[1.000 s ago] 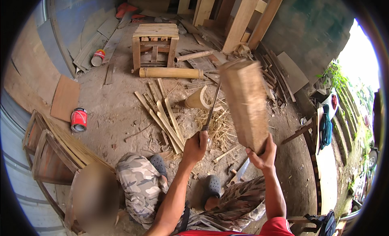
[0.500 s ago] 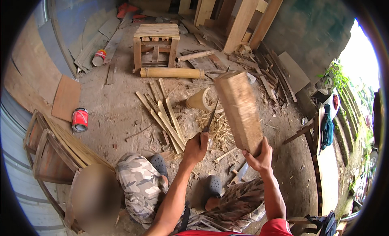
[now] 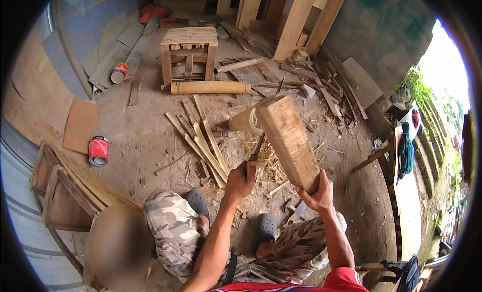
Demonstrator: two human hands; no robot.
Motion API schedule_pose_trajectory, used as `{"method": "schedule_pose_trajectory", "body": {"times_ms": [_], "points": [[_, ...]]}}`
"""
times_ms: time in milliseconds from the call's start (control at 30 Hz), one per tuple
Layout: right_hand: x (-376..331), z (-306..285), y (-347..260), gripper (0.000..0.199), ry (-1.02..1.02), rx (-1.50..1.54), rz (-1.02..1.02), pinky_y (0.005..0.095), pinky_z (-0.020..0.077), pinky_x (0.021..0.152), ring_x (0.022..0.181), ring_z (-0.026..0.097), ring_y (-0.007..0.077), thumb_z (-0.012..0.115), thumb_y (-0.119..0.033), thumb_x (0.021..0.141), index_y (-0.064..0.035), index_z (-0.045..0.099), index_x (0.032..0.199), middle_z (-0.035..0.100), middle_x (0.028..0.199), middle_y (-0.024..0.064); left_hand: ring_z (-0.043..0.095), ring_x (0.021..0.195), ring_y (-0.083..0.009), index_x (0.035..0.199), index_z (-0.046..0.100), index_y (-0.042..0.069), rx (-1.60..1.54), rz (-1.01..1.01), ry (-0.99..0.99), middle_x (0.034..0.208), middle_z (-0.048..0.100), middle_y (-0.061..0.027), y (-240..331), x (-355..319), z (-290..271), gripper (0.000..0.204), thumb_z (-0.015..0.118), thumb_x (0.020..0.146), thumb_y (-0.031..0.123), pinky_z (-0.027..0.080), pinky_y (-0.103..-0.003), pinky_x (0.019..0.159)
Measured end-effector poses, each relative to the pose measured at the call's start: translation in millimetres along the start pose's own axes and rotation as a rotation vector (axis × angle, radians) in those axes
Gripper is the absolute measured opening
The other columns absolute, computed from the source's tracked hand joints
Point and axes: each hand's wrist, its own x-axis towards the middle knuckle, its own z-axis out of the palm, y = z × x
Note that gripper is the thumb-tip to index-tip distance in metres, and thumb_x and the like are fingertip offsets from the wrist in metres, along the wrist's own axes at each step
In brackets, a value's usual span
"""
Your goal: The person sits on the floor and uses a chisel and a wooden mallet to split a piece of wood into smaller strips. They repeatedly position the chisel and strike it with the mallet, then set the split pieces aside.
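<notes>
My left hand (image 3: 241,180) is closed round the dark handle of a long knife (image 3: 258,149). Its blade points away from me, passing behind a thick wooden block (image 3: 291,141), and the tip shows beyond the block's far end. My right hand (image 3: 317,191) grips the near end of that block, which is held tilted over the floor. Just left of the block's far end is a short bamboo section (image 3: 243,121), partly covered by it. Split bamboo strips (image 3: 203,144) lie fanned out left of the knife, and shavings (image 3: 273,164) are heaped under the block.
Farther off stands a slatted bamboo stool (image 3: 189,38) with a bamboo pole (image 3: 211,88) before it. Red cans (image 3: 98,150) sit at the left, near a wooden chair (image 3: 65,186). A hammer (image 3: 292,211) lies by my right foot. Scrap wood (image 3: 331,86) is piled at the far right.
The wooden block has come down and slightly left, its far end now nearer the bamboo section and covering more of the blade. My left hand keeps the knife almost where it was.
</notes>
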Motion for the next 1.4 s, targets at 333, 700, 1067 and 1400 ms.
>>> {"method": "schedule_pose_trajectory", "body": {"times_ms": [333,700,1067,1400], "points": [[2.6,1.0,10.2,0.066,-0.201,-0.084,0.185,0.0411,0.0511,0.06,0.062,0.063,0.0355,0.078,-0.042,0.07,0.0054,0.047,0.103,0.06,0.071,0.0191,0.06,0.062,-0.0462,0.082,0.059,-0.001,0.005,-0.049,-0.042,0.06,0.058,-0.0239,6.0,-2.6,3.0,0.053,0.04,0.101,0.045,0.043,-0.05,0.054],[-14.4,7.1,11.9,0.071,-0.047,-0.125,0.127,0.0405,0.0557,0.063,0.069,0.069,0.0323,0.081,-0.034,0.065,0.0044,0.045,0.113,0.067,0.079,0.0204,0.059,0.056,-0.0388,0.084,0.059,0.0,-0.02,-0.012,-0.055,0.059,0.057,-0.0203,3.8,-0.8,0.4,0.055,0.039,0.102,0.048,0.044,-0.047,0.054],[-13.2,4.0,0.5,0.066,0.074,0.033,0.035,0.042,0.052,0.063,0.068,0.065,0.0377,0.081,-0.035,0.067,0.0059,0.047,0.107,0.063,0.075,0.0215,0.059,0.06,-0.0445,0.084,0.058,0.001,-0.029,0.003,-0.016,0.06,0.057,-0.021,-1.7,3.7,-1.9,0.053,0.041,0.101,0.048,0.043,-0.05,0.057],[-19.8,9.6,19.1,0.057,0.065,0.035,0.181,0.0371,0.0519,0.065,0.071,0.067,0.0289,0.079,-0.033,0.069,0.0042,0.051,0.101,0.065,0.08,0.0207,0.064,0.063,-0.0357,0.094,0.067,0.001,0.006,-0.052,-0.03,0.065,0.063,-0.0185,-5.1,6.6,-3.8,0.058,0.039,0.101,0.051,0.047,-0.044,0.061]]}}
